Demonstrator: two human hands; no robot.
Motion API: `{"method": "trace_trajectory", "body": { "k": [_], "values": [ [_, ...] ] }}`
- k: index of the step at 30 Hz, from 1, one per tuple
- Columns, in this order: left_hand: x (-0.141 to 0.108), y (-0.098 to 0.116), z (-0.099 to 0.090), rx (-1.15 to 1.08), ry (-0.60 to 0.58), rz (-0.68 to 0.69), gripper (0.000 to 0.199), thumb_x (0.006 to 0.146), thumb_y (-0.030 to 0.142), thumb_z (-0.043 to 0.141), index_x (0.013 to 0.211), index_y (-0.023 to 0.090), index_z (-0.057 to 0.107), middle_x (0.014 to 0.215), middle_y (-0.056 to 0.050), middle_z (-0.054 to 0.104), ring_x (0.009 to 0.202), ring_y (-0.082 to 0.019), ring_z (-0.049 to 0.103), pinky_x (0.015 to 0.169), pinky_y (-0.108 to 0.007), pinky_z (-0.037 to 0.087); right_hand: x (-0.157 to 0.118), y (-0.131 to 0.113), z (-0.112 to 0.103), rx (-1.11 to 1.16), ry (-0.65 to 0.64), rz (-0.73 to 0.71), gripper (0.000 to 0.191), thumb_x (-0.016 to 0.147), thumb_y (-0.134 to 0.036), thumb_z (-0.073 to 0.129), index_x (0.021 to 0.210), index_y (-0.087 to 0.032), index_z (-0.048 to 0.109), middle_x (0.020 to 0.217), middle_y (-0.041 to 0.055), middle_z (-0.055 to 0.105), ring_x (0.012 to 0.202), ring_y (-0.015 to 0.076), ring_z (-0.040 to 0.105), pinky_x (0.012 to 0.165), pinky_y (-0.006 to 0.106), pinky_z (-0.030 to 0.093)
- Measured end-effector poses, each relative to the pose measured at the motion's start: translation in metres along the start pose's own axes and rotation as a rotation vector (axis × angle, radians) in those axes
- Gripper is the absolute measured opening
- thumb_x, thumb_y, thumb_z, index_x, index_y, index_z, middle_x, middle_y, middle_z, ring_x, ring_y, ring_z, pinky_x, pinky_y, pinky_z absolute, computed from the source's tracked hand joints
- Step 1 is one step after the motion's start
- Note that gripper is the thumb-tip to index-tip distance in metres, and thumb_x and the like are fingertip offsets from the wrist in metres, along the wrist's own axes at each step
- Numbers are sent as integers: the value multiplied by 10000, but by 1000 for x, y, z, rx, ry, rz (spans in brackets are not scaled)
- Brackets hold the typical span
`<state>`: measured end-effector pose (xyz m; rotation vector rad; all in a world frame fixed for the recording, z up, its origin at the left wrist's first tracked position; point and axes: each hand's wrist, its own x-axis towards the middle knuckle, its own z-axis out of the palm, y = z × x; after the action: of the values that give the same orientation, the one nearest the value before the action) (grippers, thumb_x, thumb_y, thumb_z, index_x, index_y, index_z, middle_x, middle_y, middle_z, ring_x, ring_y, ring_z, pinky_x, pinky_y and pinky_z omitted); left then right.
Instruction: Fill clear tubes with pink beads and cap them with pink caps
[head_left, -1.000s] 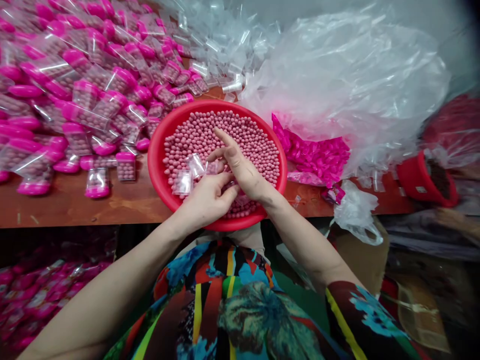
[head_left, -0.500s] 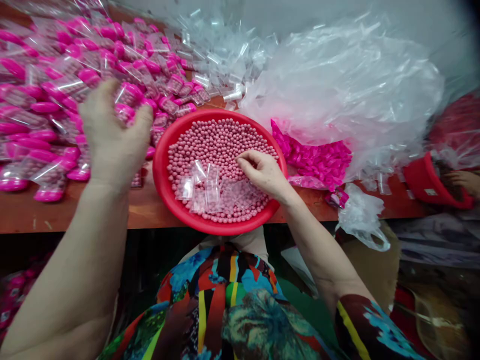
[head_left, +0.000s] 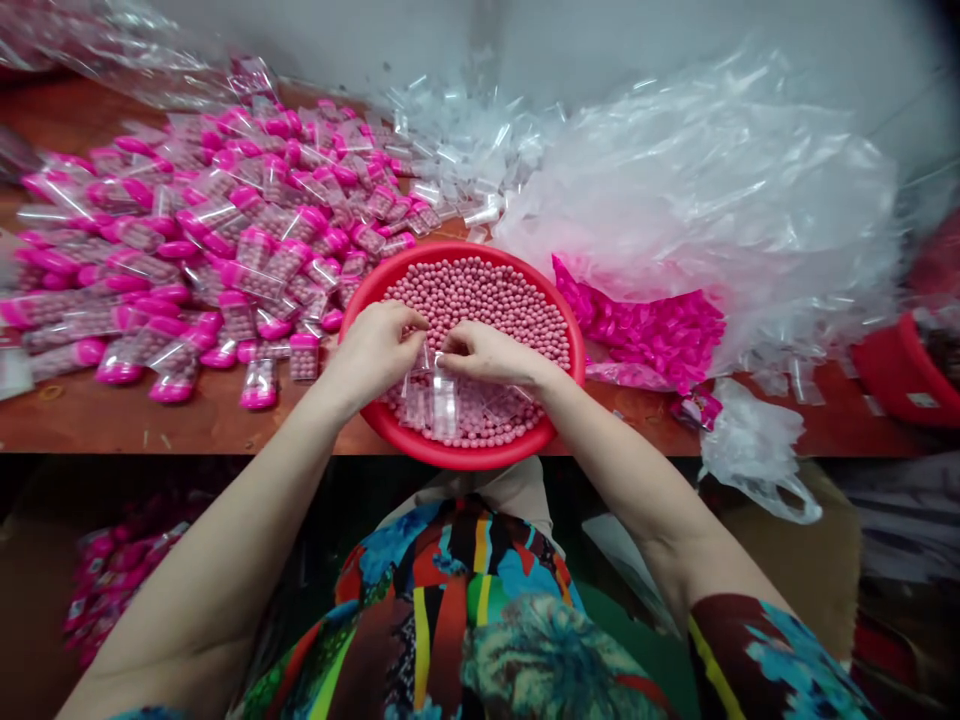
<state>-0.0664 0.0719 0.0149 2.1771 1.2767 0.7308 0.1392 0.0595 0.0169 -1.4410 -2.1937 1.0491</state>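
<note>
Both hands are over a red basin [head_left: 570, 340] filled with small pink balls [head_left: 487, 290]. Several small clear plastic containers [head_left: 444, 408] lie on the balls in the near half. My left hand [head_left: 375, 350] has come in over the left side, its fingers pinched at the top of a clear container [head_left: 417, 395]. Close beside it, my right hand [head_left: 487, 352] is closed with its fingertips curled together; what they hold, if anything, is too small to make out. The fingertips of the two hands nearly meet.
Filled clear containers with bright pink caps [head_left: 240, 240] are heaped on the wooden table [head_left: 82, 425] at left. Empty clear containers [head_left: 480, 150] are piled behind the basin. At right are a large plastic bag [head_left: 697, 180], loose pink caps [head_left: 652, 335] and another red tub [head_left: 907, 370].
My left hand has moved from the heap of capped containers rightward and down into the basin, its spread fingers closing. My right hand stays over the basin, slightly nearer its middle.
</note>
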Motion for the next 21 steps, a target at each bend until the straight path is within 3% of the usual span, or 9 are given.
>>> {"method": "trace_trajectory", "body": {
  "k": [5, 9, 15, 18, 21],
  "values": [
    [-2, 24, 12, 90, 9, 69, 281, 930, 386, 572, 936, 165, 746, 1019, -132, 752, 1008, -294, 662, 916, -398, 493, -16, 1, -14, 340, 281, 149, 301, 809, -462, 690, 745, -173, 639, 668, -38, 598, 623, 115, 494, 595, 254, 363],
    [6, 47, 27, 251, -61, 34, 240, 927, 383, 582, 900, 181, 710, 963, -142, 741, 964, -311, 661, 772, -367, 469, -19, 6, -11, 405, 478, 181, 325, 754, -486, 707, 694, -181, 613, 634, -47, 569, 613, 112, 475, 606, 258, 370],
    [12, 36, 30, 196, -198, 61, 175, 866, 379, 665, 809, 217, 634, 796, -82, 709, 759, -263, 652, 639, -330, 374, -26, 22, -17, 406, 747, 181, 314, 789, -486, 657, 713, -183, 625, 680, -24, 600, 667, 131, 525, 642, 260, 405],
    [7, 31, 27, 188, -222, 63, 320, 845, 511, 714, 926, 210, 640, 833, -84, 710, 784, -279, 651, 660, -331, 388, -35, 26, -27, 446, 772, 182, 313, 787, -486, 673, 760, -176, 642, 686, -33, 601, 671, 129, 531, 668, 260, 423],
    [9, 40, 32, 190, -91, 134, 423, 854, 546, 706, 1065, 183, 654, 1069, -143, 711, 1034, -335, 643, 826, -372, 460, -41, 25, -28, 419, 706, 158, 289, 798, -459, 681, 745, -178, 638, 706, -27, 622, 700, 136, 559, 702, 266, 443]
  ]
}}
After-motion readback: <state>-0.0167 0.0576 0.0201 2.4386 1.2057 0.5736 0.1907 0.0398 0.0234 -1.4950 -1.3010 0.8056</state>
